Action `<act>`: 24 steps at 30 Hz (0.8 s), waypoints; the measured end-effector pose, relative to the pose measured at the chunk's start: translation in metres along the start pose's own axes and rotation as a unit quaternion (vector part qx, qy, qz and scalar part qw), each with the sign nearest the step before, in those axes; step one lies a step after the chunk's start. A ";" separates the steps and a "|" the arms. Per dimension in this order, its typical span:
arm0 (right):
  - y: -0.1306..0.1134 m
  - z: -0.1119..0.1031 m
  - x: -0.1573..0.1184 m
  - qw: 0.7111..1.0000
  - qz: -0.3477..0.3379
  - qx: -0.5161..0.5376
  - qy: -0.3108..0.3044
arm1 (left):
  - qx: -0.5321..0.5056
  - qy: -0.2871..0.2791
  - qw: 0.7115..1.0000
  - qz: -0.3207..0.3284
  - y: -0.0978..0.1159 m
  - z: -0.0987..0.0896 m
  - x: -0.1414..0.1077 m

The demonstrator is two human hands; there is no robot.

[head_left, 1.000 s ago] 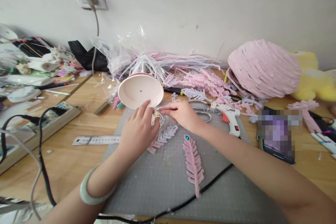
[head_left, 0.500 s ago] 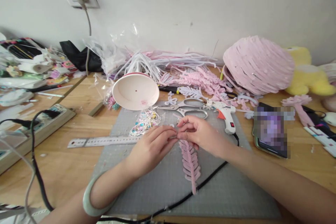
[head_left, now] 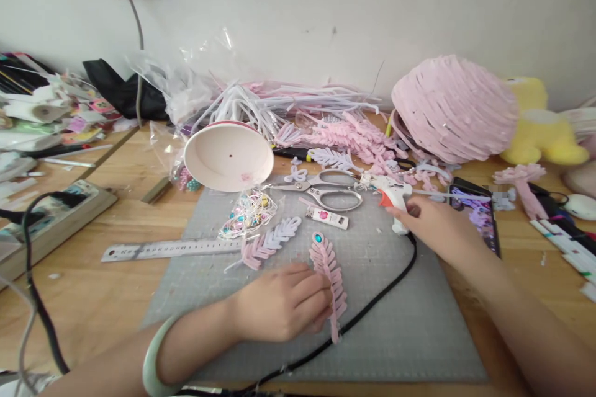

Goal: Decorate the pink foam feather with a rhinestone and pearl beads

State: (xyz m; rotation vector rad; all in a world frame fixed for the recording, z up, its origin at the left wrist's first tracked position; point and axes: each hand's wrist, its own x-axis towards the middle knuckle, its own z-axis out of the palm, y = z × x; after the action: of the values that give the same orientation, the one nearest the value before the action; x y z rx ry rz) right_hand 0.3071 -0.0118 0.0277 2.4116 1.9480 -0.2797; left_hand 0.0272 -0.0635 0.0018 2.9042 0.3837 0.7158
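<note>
My left hand [head_left: 279,304] lies on the grey cutting mat [head_left: 395,322], its fingers pressing on a pink feather-shaped piece [head_left: 326,260] with a blue gem at its tip. My right hand [head_left: 437,226] is out to the right, fingers closed on the handle of a white glue gun [head_left: 388,189] that lies at the mat's far edge. A paler pink-and-lilac feather piece [head_left: 270,242] lies just left of the held one. The gun's black cable [head_left: 372,304] runs across the mat, under the feather's stem.
Scissors [head_left: 326,192], a small tube [head_left: 327,217], a bag of beads [head_left: 249,214] and a tipped paper cup [head_left: 228,158] sit behind the feathers. A steel ruler [head_left: 167,249] lies left, a phone [head_left: 477,217] right, a pink woven dome [head_left: 454,108] behind, a power strip [head_left: 51,217] far left.
Both hands left the bead bag and came to the gem-tipped feather. Then my right hand moved right to the glue gun, while my left hand slid down onto the feather.
</note>
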 end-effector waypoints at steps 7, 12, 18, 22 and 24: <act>0.001 0.005 0.007 0.993 0.020 0.115 -0.027 | 0.008 -0.027 0.999 0.018 -0.002 0.000 0.000; 0.005 0.003 -0.005 0.892 0.050 0.449 -0.019 | 0.038 -0.058 0.998 0.006 -0.003 -0.001 -0.002; -0.009 -0.003 -0.018 0.756 0.054 0.644 -0.107 | 0.057 -0.058 0.997 0.000 -0.006 -0.003 -0.005; -0.012 -0.004 -0.026 0.764 0.011 0.634 -0.120 | 0.059 -0.071 0.996 0.003 -0.008 -0.003 -0.006; -0.013 -0.001 -0.031 0.832 0.013 0.549 -0.074 | 0.061 -0.074 0.995 0.007 -0.009 -0.003 -0.007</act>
State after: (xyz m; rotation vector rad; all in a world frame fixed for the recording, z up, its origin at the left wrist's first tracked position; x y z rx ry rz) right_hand 0.2887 -0.0384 0.0345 2.7351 1.9229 -1.9898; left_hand 0.0186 -0.0568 -0.0004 3.0526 0.4027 0.4911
